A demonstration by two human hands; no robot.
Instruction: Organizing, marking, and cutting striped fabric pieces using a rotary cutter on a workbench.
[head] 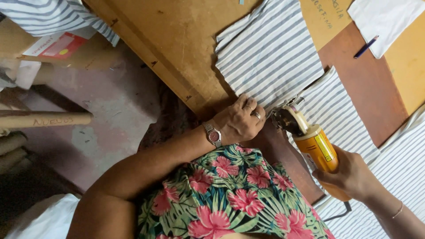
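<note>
Left hand: fingers together, pressed flat on the near edge of a striped fabric panel (grey and white), wristwatch on the wrist.
Right hand: clamped around the orange body of an electric rotary cutter, blade end just beside the left hand's fingers, at the gap between that panel and a second striped panel.
Both panels flat on the wooden counter.
Blue pen on white paper, far corner, well apart.
Cardboard tube off to the side, over the floor.
</note>
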